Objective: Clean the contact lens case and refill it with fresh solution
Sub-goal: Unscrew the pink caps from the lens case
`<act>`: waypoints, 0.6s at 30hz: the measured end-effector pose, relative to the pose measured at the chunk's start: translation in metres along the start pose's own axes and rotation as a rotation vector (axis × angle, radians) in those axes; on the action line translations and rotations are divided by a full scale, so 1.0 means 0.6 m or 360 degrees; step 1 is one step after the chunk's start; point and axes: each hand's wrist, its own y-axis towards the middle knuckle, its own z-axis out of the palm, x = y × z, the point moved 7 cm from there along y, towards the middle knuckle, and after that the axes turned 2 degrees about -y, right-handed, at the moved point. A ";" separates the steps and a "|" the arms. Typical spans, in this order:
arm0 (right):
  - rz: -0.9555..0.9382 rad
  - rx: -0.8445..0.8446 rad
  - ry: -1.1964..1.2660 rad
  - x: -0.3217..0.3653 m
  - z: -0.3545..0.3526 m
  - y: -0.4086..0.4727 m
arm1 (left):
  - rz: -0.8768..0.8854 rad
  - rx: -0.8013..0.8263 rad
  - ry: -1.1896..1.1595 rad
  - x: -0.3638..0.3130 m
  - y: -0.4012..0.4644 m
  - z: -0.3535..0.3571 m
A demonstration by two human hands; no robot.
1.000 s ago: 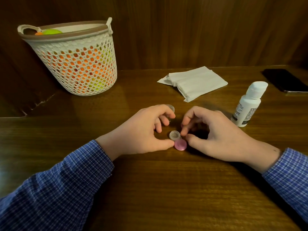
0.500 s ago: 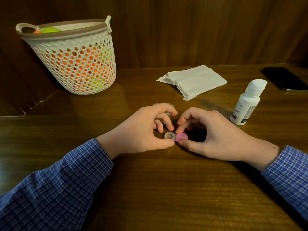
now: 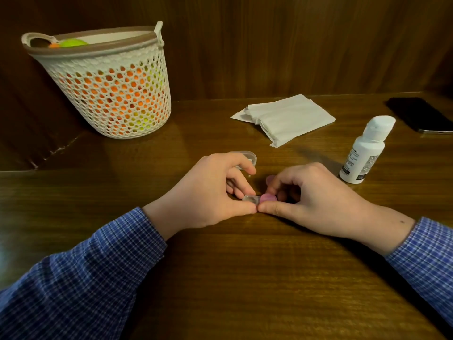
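The white solution bottle (image 3: 364, 151) carries a printed label too small to read. Left hand (image 3: 213, 190) pinches the clear lens case (image 3: 250, 199) low over the surface (image 3: 245, 278); right hand (image 3: 311, 195) pinches its pink cap (image 3: 267, 198). Folded tissues (image 3: 286, 119), a mesh basket (image 3: 107, 92) and a dark phone (image 3: 421, 115) lie behind.

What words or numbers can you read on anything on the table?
None can be read.
White solution bottle: its label has dark lines of print and a speckled square that looks like a code, all too small and blurred to read.
Phone: dark screen, no text shows.
Folded tissues, mesh basket, lens case and pink cap: no writing visible.
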 end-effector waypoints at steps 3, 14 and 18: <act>-0.0023 0.0020 0.0010 0.005 0.001 0.001 | -0.0009 0.0004 0.0016 -0.001 0.000 0.000; -0.0150 0.0115 0.0122 0.003 0.004 0.010 | -0.0023 0.0013 0.0016 -0.008 -0.003 0.002; -0.0179 0.0133 0.0185 0.003 0.003 0.010 | -0.0059 0.0038 0.0014 -0.007 -0.003 0.003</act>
